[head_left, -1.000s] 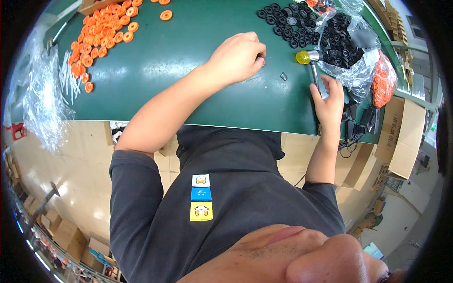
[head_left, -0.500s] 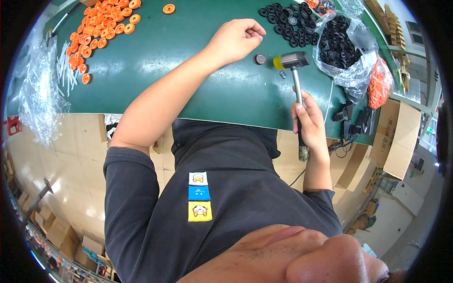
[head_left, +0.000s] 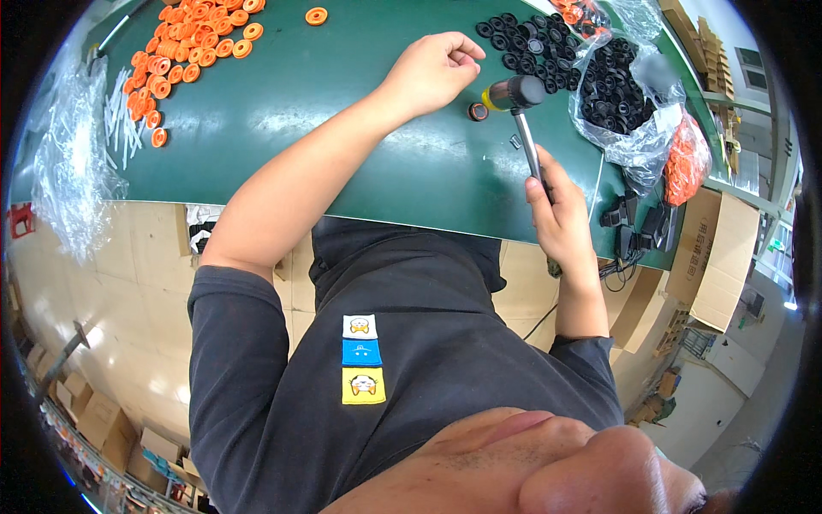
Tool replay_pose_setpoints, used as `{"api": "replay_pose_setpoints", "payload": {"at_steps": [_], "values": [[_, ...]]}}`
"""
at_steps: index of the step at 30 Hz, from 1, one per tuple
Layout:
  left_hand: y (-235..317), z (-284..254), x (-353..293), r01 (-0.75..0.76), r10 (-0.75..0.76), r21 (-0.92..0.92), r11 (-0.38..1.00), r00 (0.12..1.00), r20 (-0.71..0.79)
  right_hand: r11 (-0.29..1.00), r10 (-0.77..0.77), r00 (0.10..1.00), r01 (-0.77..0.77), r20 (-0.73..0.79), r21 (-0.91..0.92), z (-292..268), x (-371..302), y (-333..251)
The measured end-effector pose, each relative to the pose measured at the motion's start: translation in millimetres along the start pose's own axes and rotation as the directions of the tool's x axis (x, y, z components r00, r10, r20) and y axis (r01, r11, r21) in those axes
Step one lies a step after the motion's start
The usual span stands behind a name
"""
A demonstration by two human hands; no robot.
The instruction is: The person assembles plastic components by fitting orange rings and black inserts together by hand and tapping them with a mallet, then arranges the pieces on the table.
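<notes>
A two-faced mallet point(head_left: 516, 92), with one yellow face, one black face and a metal shaft, is gripped by my right hand point(head_left: 561, 210). Its head hangs just right of a small round black-and-orange part point(head_left: 478, 111) on the green table point(head_left: 342, 163), the yellow face turned toward that part. Closer to my right hand lies a small dark metallic piece point(head_left: 515, 141). My left hand point(head_left: 435, 73) is held beyond the round part with its fingers loosely curled in; nothing shows in them.
Orange wheel-like discs point(head_left: 201, 34) are heaped at the far left, with one orange disc point(head_left: 316, 16) apart. Black wheels point(head_left: 531, 47) lie at the far right, beside a clear bag of black wheels point(head_left: 612, 86). White sticks point(head_left: 122, 124), plastic wrap point(head_left: 73, 171) and black adapters point(head_left: 629, 223) flank the table.
The mallet head has swung left, closer to the round part, and my right hand has tilted with it. My left hand has hardly moved.
</notes>
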State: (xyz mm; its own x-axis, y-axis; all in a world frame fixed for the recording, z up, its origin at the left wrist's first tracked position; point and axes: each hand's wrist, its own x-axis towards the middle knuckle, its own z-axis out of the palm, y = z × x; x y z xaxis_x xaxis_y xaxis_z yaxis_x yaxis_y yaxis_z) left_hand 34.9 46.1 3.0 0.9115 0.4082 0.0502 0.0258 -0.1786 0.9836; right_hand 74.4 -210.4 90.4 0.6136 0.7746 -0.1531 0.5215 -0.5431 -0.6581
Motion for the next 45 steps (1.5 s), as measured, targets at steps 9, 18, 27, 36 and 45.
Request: {"api": "replay_pose_setpoints", "payload": {"at_steps": [9,18,27,36,45], "values": [[-8.1,0.0,6.3,0.02,-0.025,-0.129,0.991,0.999,-0.043,0.994,-0.106,0.994,0.106,0.023,-0.004,10.9,4.9,5.5],[-6.1,-0.5,5.0,0.038,-0.045,-0.122,0.992,0.997,-0.057,0.99,-0.128,0.991,0.13,0.042,-0.052,15.0,-8.8,12.0],[-2.3,1.2,1.7,-0.018,0.014,-0.043,0.999,0.996,-0.085,0.998,-0.053,0.998,0.052,-0.039,-0.017,24.1,-15.9,27.5],[16.0,-13.9,-12.2,-0.445,0.255,0.447,0.776,0.87,0.422,0.488,0.186,0.957,-0.288,0.224,0.824,3.2,-13.6,71.8],[10.8,-1.7,-11.7,-0.416,0.278,0.522,0.745,0.904,0.324,0.963,-0.101,0.954,0.023,-0.283,-0.268,-31.1,2.7,89.7]]}}
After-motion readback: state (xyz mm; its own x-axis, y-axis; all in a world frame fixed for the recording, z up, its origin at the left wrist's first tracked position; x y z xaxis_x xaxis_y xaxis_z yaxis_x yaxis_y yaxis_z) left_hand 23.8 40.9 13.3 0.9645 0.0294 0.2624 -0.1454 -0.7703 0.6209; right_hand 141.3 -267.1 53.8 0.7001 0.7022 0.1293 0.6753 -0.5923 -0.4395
